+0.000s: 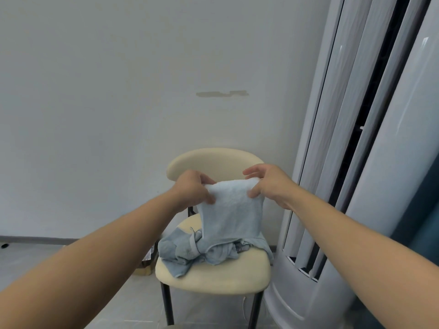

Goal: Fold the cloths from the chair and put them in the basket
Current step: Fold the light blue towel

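Note:
A pale blue cloth hangs in the air above the cream chair. My left hand pinches its top left corner and my right hand pinches its top right corner, thumbs toward me. The cloth's lower edge reaches down to a crumpled heap of grey-blue cloths lying on the chair seat. No basket is in view.
A tall white standing air conditioner rises close to the chair's right side. A plain white wall stands behind the chair. A small brownish object sits on the grey tiled floor left of the chair legs.

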